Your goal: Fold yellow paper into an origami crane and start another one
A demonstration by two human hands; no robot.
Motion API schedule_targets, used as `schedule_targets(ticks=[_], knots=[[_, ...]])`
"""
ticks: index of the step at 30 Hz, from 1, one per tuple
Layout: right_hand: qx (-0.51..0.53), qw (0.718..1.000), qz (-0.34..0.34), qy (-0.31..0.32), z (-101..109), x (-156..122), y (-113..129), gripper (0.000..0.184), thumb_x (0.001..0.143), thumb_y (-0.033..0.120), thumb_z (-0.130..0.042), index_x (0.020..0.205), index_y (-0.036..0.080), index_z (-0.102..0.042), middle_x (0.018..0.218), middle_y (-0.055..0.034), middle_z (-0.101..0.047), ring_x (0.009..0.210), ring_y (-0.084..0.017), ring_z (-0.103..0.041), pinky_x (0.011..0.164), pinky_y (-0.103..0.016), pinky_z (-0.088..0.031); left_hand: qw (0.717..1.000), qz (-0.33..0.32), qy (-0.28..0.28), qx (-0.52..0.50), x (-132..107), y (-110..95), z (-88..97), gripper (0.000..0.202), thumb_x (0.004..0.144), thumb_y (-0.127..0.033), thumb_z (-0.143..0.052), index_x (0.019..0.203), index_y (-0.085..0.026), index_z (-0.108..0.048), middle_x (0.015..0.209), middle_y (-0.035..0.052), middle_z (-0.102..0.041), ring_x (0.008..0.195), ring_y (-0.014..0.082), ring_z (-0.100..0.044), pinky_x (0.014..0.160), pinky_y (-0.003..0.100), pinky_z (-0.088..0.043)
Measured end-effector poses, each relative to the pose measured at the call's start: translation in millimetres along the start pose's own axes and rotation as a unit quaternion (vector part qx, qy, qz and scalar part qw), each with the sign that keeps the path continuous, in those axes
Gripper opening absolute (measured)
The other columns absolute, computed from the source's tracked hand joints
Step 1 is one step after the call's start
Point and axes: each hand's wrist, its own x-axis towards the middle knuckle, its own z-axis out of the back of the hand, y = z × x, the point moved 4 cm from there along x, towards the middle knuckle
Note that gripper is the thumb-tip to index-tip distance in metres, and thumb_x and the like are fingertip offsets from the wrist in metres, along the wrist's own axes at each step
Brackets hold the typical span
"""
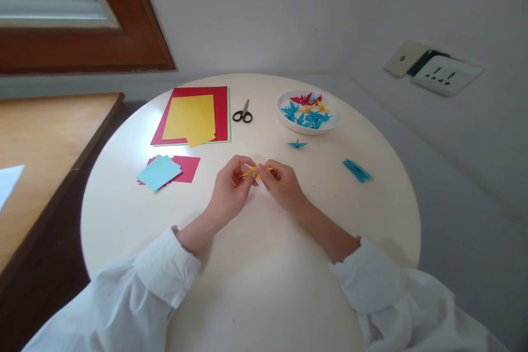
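White sleeves (373, 278) lie nearest; both hands (231, 186) (285, 182) pinch folded yellow paper (249, 171), its long axis running left to right.

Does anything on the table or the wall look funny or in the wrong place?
Yes, two things. One blue paper bird sits outside the white dish, while many others are inside it. On the wall, a dark gap shows between the socket and the beige plate, so they look badly fitted.
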Motion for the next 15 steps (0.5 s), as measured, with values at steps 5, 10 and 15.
schedule_targets(ticks=[5,10,15], knots=[[0.002,1.000,0.021,-0.004,-0.6,-2.0,4.1,0.050,0.078,0.061,-0.049,0.050,0.021,-0.038,0.045,0.0073,-0.032,0.044,-0.007,-0.027,0.044,-0.024,-0.024,1.000,0.027,0.003,-0.016,-1.2,1.8,-1.7,0.025,0.074,-0.036,-0.067,0.083,-0.019,-0.052,0.056,-0.0056,-0.055,0.054,0.0117,-0.061,0.052,0.022,-0.046],[0.009,1.000,0.020,-0.005,0.4,-3.8,6.3,0.048,0.079,0.058,-0.049,0.051,0.021,-0.038,0.046,0.0067,-0.032,0.044,-0.007,-0.027,0.043,-0.024,-0.023,0.994,0.082,0.014,-0.066,-2.4,4.7,-2.0,0.030,0.072,-0.036,-0.068,0.088,-0.020,-0.049,0.055,-0.0058,-0.058,0.056,0.0125,-0.062,0.059,0.024,-0.048],[0.011,1.000,0.020,-0.008,1.7,-4.2,8.6,0.047,0.078,0.058,-0.050,0.052,0.021,-0.038,0.046,0.0062,-0.034,0.044,-0.007,-0.030,0.042,-0.023,-0.025,0.984,0.140,0.021,-0.108,-3.0,9.0,-5.2,0.027,0.075,-0.042,-0.062,0.072,-0.017,-0.051,0.061,-0.0023,-0.058,0.054,0.0109,-0.056,0.057,0.026,-0.049]])
